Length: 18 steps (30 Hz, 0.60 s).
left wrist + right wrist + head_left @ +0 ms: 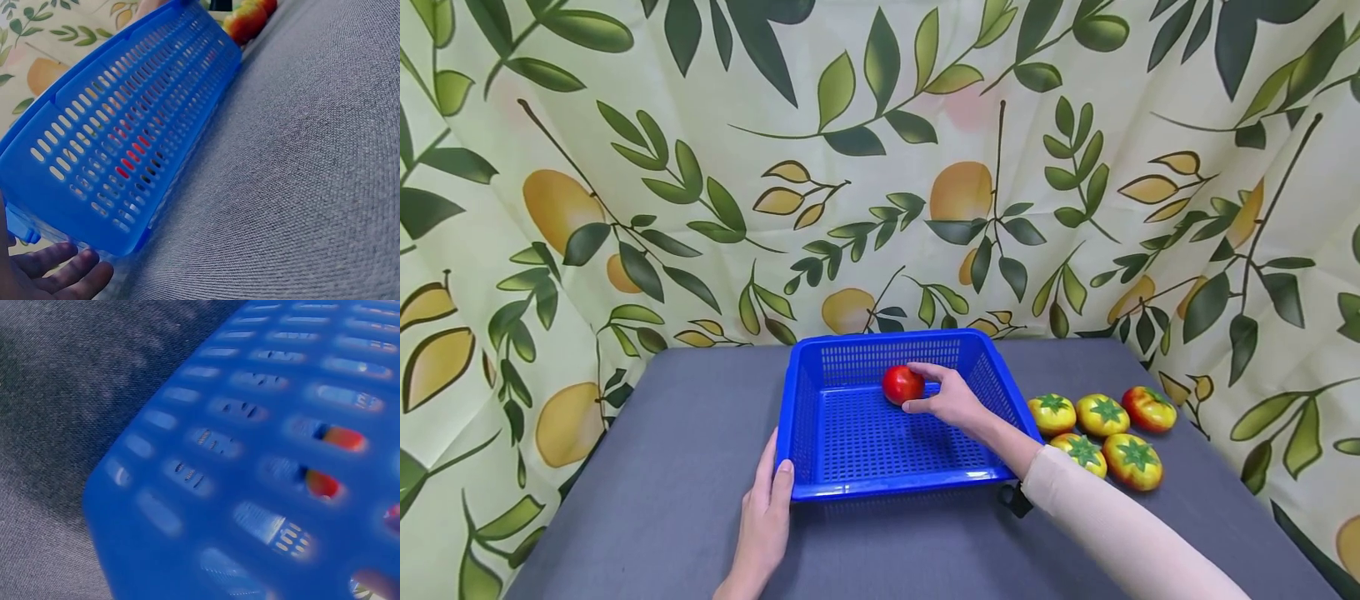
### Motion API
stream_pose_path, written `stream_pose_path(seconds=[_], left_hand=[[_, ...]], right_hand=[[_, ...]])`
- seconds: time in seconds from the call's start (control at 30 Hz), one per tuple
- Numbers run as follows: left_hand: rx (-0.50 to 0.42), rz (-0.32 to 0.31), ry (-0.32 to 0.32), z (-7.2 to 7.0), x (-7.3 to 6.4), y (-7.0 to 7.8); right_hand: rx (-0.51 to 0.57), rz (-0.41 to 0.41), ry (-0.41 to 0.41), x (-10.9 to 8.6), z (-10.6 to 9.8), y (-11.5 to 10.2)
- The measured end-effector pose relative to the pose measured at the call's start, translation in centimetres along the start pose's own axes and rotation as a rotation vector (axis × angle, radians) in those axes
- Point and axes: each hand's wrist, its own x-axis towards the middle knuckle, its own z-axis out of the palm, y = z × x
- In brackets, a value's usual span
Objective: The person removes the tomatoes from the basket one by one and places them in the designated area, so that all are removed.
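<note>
A blue plastic basket [895, 487] with slotted walls stands on the table. At its left front corner, my left hand [762, 508] grips it, thumb by the front rim and fingers along the left side. The left wrist view shows those fingers [75, 269] just beneath the corner. Inside the basket, my right hand [951, 400] holds a shiny red tomato [902, 385] between the thumb and fingers, reaching over the right rim. Red shows through the wall slots in the left wrist view. The right wrist view is mostly filled by the basket's outer wall [144, 544], hiding the fingers.
Several yellow-red tomatoes [1133, 462] with green star-shaped tops lie to the right of the basket. A small black device [1015, 500] shows under the right wrist. Leaf-patterned cloth [880, 250] hangs behind the grey-covered table [685, 483].
</note>
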Motion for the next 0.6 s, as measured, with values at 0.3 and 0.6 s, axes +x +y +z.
stream_pose_path(seconds=[0.3,0.6], left_hand=[[0.008,-0.003,0.008,-0.11,-0.07,-0.09],[0.009,0.019,0.019,-0.04,-0.07,-0.07]], right_hand=[[-0.020,-0.060,0.017,-0.05,0.32,-0.04],[-0.239,-0.104,-0.015,-0.23,0.87,0.01]])
